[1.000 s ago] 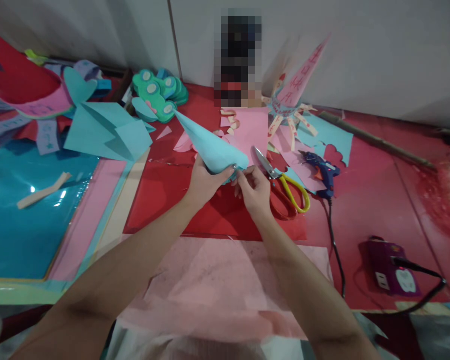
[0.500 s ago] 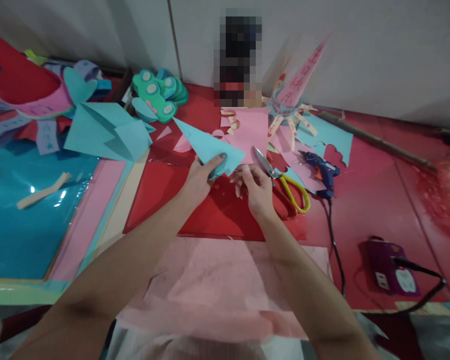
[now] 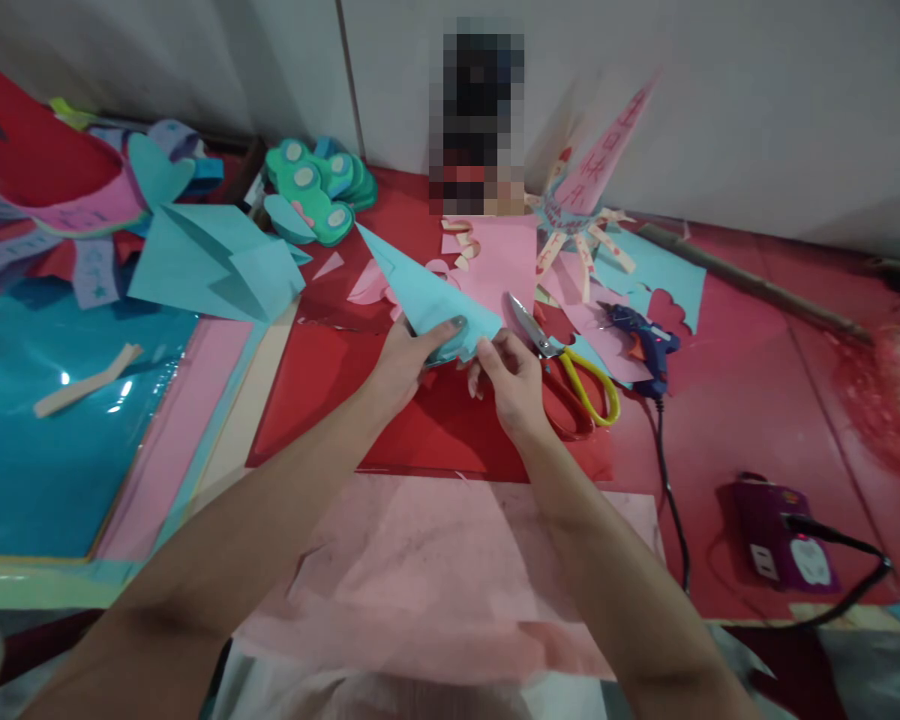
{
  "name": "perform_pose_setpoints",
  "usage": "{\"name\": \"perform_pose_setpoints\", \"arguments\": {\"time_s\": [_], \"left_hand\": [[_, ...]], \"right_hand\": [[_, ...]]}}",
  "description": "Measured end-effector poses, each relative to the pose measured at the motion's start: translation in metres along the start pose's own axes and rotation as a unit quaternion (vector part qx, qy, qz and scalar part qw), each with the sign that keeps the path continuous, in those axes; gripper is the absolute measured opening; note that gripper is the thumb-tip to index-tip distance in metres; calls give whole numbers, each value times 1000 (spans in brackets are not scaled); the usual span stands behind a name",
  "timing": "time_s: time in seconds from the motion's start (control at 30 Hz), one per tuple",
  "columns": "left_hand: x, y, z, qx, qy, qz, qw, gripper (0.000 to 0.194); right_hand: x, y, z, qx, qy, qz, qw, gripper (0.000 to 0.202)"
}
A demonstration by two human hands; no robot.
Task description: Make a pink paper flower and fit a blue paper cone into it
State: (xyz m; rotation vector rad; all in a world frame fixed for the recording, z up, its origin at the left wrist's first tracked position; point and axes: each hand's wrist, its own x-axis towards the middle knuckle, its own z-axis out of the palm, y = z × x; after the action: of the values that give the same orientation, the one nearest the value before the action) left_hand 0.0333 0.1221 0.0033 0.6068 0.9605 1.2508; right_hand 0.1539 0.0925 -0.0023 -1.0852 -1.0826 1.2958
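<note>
A light-blue paper cone [image 3: 427, 290] lies slanted above the red sheet [image 3: 322, 400], its point toward the far left. My left hand [image 3: 407, 362] is closed round its lower side, thumb on top and the other fingers hidden underneath. At the cone's wide end, the fingertips of my right hand [image 3: 516, 378] pinch the paper edge. Scissors with yellow handles [image 3: 592, 385] lie partly open just right of that hand. Beyond the cone are pink paper pieces [image 3: 499, 260].
A blue glue gun [image 3: 649, 345] with a cord lies at right, near a purple power box [image 3: 784, 540]. A pink paper cone hat [image 3: 600, 160] stands behind. At left are folded blue paper [image 3: 217, 265], green cut-outs [image 3: 307, 185] and a red cone hat [image 3: 37, 140].
The cone has shifted slightly right and toward me in my left hand. My right fingers, beside its wide end before, now grip its edge. Other things have stayed put.
</note>
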Motion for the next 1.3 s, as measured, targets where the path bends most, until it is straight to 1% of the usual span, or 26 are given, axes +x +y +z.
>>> {"name": "perform_pose_setpoints", "arguments": {"time_s": [0.2,0.43,0.83,1.0,1.2,1.3], "left_hand": [[-2,1,0,26,-10,2,1000,45],[-3,1,1,31,-12,5,999,46],[-2,0,0,31,-16,8,999,43],[-1,-2,-1,41,-20,4,999,45],[-3,1,0,49,-27,-4,998,46],[-3,1,0,47,-35,-2,998,50]], "right_hand": [[-1,1,0,-13,5,5,1000,37],[-1,0,0,-17,5,7,1000,38],[-2,0,1,-19,7,-6,1000,29],[-3,0,1,-21,10,-14,1000,27],[-2,2,0,-35,9,-18,999,28],[-2,2,-1,-34,14,-17,999,29]]}}
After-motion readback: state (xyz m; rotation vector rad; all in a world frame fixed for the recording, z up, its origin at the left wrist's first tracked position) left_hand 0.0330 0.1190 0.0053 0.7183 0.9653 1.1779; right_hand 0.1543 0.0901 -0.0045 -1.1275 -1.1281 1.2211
